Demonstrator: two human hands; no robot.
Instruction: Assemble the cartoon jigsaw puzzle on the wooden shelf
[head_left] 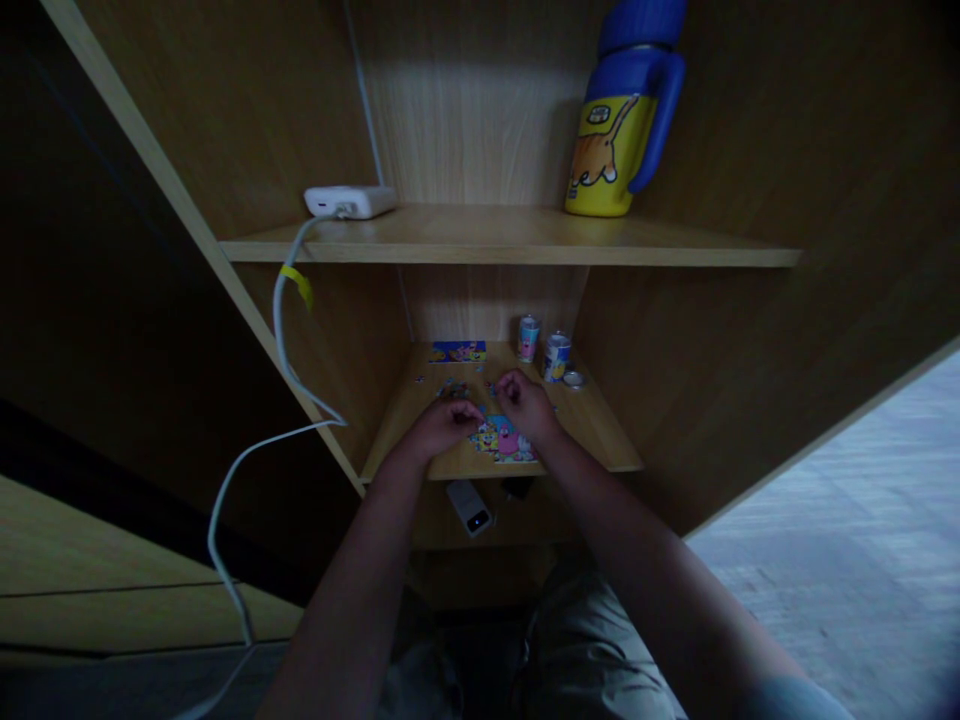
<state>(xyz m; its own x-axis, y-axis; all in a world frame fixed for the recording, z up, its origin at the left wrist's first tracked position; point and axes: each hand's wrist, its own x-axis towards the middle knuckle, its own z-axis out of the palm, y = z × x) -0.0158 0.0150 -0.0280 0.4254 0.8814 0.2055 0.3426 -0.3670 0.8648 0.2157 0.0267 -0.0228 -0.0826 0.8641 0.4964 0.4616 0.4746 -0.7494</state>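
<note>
On the lower wooden shelf lies a partly joined jigsaw puzzle [507,440] with yellow and pink cartoon figures. My left hand [448,425] is at its left edge, fingertips pinched together beside the upper left pieces; whatever they hold is too small to make out. Just above the puzzle, my right hand [524,402] has its fingers curled into a pinch, and its contents are hidden. Loose puzzle pieces [453,388] form a small pile behind my left hand. Farther back lies a blue picture sheet [457,352] with cartoon figures.
Two small printed cans [528,338] [556,358] stand at the back right, with a round metal lid [574,380] beside them. Above, the upper shelf [480,240] carries a white power bank [351,202] with a hanging cable and a blue-yellow bottle [619,130]. Below sits a pale device [469,507].
</note>
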